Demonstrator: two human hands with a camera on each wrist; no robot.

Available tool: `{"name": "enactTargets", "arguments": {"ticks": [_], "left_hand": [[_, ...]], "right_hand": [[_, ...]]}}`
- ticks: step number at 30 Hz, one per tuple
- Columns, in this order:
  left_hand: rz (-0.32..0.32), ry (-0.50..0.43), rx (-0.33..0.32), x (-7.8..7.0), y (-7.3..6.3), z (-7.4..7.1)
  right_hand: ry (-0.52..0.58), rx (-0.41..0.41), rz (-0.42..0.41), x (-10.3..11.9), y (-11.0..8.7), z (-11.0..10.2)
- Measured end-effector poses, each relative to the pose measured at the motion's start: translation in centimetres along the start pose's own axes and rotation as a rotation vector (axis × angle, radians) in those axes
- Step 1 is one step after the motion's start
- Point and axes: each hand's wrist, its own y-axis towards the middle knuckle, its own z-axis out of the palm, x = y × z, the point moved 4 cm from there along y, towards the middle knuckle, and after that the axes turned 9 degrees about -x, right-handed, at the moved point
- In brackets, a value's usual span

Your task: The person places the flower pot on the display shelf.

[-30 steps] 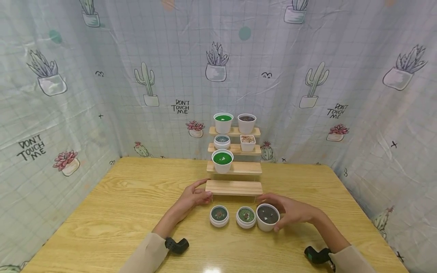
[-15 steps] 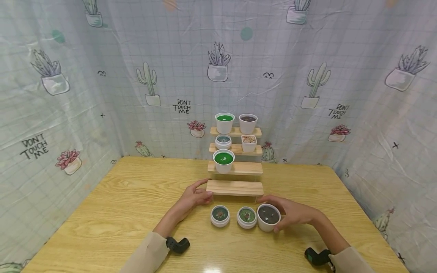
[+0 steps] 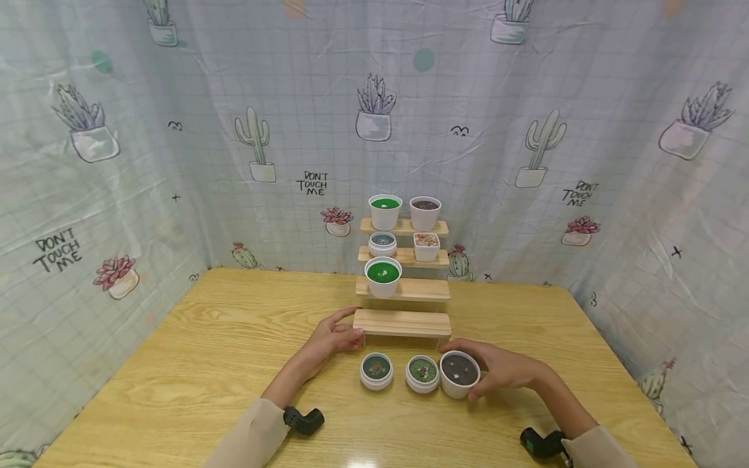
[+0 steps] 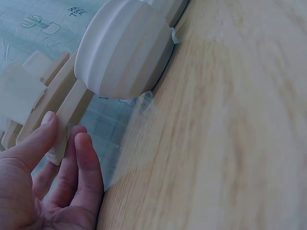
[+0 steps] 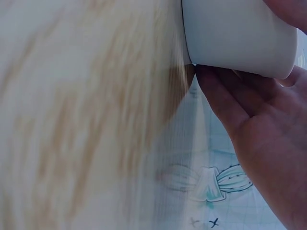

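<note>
My left hand [image 3: 329,339] pinches the left end of the lowest wooden board [image 3: 402,322] of a tiered display stand. In the left wrist view the thumb [image 4: 36,141] lies on one face of the board, with fingers curled against the other. My right hand [image 3: 503,368] holds a round white pot [image 3: 459,372] with dark filling, which stands on the table before the stand's right side. Thumb and fingers are on opposite sides of this pot [image 5: 240,36] in the right wrist view. Just left of it sits a low white jar [image 3: 422,375] with green filling.
Another low white jar [image 3: 376,372] stands further left on the wooden table [image 3: 234,351]. Higher boards carry a green-filled pot [image 3: 383,278], a small round jar [image 3: 382,244], a square pot [image 3: 426,247] and two taller pots at the top. A patterned curtain [image 3: 316,84] surrounds the table.
</note>
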Motion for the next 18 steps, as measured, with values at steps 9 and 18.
{"name": "enactTargets", "arguments": {"ticks": [9, 18], "left_hand": [[0.01, 0.004, 0.007, -0.1, -0.17, -0.01], [0.011, 0.009, 0.008, -0.15, -0.24, 0.03]], "right_hand": [[0.032, 0.011, -0.001, 0.19, 0.07, 0.05], [0.039, 0.017, 0.001, -0.13, 0.16, 0.1]]}}
